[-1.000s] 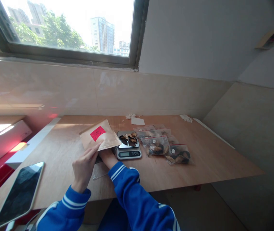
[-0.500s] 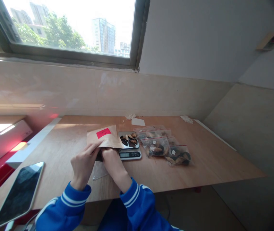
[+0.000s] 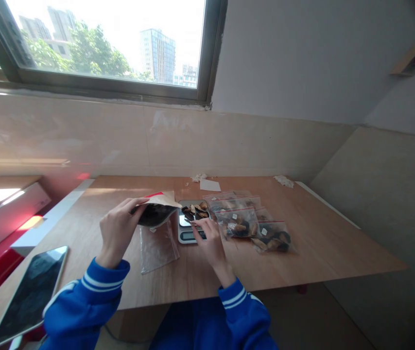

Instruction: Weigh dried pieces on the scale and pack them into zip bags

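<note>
My left hand (image 3: 119, 231) is closed on the edge of a brown paper pouch (image 3: 167, 199), which tilts with its dark open mouth facing me. Part of a red label shows along its top. My right hand (image 3: 211, 243) is over the front of a small kitchen scale (image 3: 183, 238), fingertips pinched on a small dark dried slice. On the scale's shiny plate lies a pile of dried slices (image 3: 196, 212), tan and dark. Its display is partly covered by my fingers. A clear zip bag (image 3: 158, 253) lies flat under the pouch, left of the scale.
Several zip bags of dried slices (image 3: 238, 226) lie right of the scale. A white card (image 3: 210, 185) and crumpled tissue (image 3: 199, 178) sit at the back, more tissue (image 3: 284, 181) at the right. A phone (image 3: 28, 296) with a plugged cable rests on the table's left edge.
My right hand has come out of the pouch and moved right to the scale. The pouch has tipped so its mouth shows, and the clear zip bag is more exposed.
</note>
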`<state>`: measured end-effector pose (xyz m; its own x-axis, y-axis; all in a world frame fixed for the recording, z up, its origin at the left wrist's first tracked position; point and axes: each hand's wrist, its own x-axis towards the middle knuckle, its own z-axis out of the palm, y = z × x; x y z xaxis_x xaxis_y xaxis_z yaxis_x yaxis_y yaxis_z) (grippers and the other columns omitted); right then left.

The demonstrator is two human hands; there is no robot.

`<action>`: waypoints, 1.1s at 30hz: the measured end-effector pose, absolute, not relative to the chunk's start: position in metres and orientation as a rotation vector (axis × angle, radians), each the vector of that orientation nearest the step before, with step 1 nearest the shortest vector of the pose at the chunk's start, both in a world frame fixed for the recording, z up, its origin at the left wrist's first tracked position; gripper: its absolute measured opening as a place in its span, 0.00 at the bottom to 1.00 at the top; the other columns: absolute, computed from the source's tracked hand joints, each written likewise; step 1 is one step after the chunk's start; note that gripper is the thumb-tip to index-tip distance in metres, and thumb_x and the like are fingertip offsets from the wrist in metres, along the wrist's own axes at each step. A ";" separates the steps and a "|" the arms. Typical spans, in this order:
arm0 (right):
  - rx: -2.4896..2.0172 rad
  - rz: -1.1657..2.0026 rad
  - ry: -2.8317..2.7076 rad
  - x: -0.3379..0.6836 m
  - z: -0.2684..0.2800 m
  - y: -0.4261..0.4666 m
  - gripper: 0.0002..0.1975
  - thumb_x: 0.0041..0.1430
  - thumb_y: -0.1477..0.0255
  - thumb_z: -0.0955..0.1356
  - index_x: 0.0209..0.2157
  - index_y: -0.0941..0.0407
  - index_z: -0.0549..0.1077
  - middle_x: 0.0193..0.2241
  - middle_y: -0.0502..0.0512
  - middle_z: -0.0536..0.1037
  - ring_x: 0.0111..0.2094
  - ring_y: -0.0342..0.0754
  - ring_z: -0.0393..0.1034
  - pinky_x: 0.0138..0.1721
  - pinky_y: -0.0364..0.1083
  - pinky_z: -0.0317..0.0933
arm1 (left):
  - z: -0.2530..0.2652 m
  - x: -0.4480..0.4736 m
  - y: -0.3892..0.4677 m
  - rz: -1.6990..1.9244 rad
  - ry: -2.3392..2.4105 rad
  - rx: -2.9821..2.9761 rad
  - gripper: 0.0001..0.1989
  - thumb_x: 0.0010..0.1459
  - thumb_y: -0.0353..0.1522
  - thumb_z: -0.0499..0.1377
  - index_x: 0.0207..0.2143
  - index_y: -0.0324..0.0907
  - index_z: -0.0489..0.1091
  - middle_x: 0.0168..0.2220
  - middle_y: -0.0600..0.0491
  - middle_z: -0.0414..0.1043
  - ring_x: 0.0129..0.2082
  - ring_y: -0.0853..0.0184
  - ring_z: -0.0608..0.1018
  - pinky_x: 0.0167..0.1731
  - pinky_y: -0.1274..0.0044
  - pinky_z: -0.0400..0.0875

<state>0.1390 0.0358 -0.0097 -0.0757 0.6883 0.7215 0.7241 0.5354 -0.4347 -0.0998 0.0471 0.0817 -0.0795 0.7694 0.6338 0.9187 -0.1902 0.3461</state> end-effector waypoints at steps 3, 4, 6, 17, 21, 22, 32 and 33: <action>-1.358 -0.235 -2.004 0.153 -0.025 0.055 0.07 0.64 0.72 0.64 0.38 0.56 0.75 0.34 0.55 0.75 0.38 0.49 0.69 0.40 0.47 0.60 | 0.096 -0.103 0.055 -1.188 -1.863 -2.019 0.12 0.61 0.40 0.55 0.42 0.52 0.77 0.40 0.58 0.79 0.35 0.66 0.78 0.28 0.79 0.63; -1.399 -0.289 -2.069 0.154 -0.027 0.060 0.07 0.64 0.72 0.65 0.38 0.55 0.75 0.35 0.55 0.75 0.38 0.49 0.68 0.40 0.47 0.60 | 0.100 -0.103 0.057 -1.204 -1.861 -2.035 0.11 0.61 0.40 0.55 0.41 0.53 0.77 0.40 0.58 0.79 0.35 0.67 0.78 0.28 0.79 0.63; -1.457 -0.362 -2.173 0.154 -0.026 0.069 0.07 0.64 0.73 0.65 0.38 0.55 0.75 0.37 0.56 0.75 0.40 0.50 0.68 0.41 0.48 0.60 | 0.104 -0.104 0.060 -1.224 -1.859 -2.058 0.11 0.60 0.40 0.56 0.41 0.53 0.77 0.39 0.59 0.79 0.34 0.67 0.78 0.29 0.80 0.64; -1.298 -0.232 -1.952 0.145 -0.012 0.053 0.18 0.61 0.82 0.59 0.45 0.55 0.74 0.40 0.59 0.74 0.43 0.50 0.68 0.44 0.49 0.63 | 0.091 -0.103 0.044 -1.244 -1.813 -2.137 0.12 0.60 0.39 0.55 0.41 0.51 0.77 0.40 0.57 0.79 0.32 0.68 0.79 0.28 0.80 0.66; -0.885 -0.097 -2.031 0.113 0.013 0.021 0.19 0.62 0.81 0.57 0.49 0.57 0.71 0.41 0.59 0.74 0.45 0.49 0.68 0.47 0.48 0.65 | 0.082 -0.097 0.036 -1.229 -1.783 -2.224 0.13 0.60 0.39 0.55 0.40 0.48 0.77 0.40 0.55 0.79 0.28 0.69 0.78 0.28 0.80 0.67; -0.870 -0.063 -2.083 0.103 0.022 0.016 0.19 0.62 0.81 0.57 0.51 0.59 0.70 0.42 0.60 0.74 0.47 0.49 0.68 0.48 0.48 0.65 | 0.079 -0.097 0.034 -1.234 -1.779 -2.234 0.13 0.61 0.39 0.54 0.40 0.48 0.77 0.41 0.55 0.79 0.28 0.70 0.78 0.28 0.81 0.67; -1.158 -0.069 -2.398 0.047 0.064 0.002 0.13 0.58 0.82 0.62 0.43 0.63 0.73 0.37 0.62 0.76 0.39 0.54 0.70 0.41 0.50 0.67 | 0.050 -0.111 0.014 -1.354 -1.823 -2.206 0.14 0.62 0.40 0.54 0.42 0.49 0.77 0.37 0.56 0.80 0.26 0.70 0.80 0.27 0.82 0.70; -1.180 -0.023 -2.432 0.042 0.061 0.007 0.13 0.57 0.83 0.62 0.43 0.63 0.74 0.38 0.63 0.77 0.40 0.54 0.71 0.41 0.49 0.67 | 0.048 -0.111 0.012 -1.381 -1.828 -2.211 0.14 0.61 0.41 0.54 0.41 0.48 0.77 0.36 0.56 0.80 0.27 0.70 0.80 0.27 0.82 0.71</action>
<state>0.0422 0.0069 0.0606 -0.5424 0.7446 0.3890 0.7519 0.6368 -0.1705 -0.1110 0.0122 0.0475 -0.0349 0.8154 0.5778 0.7784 -0.3404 0.5274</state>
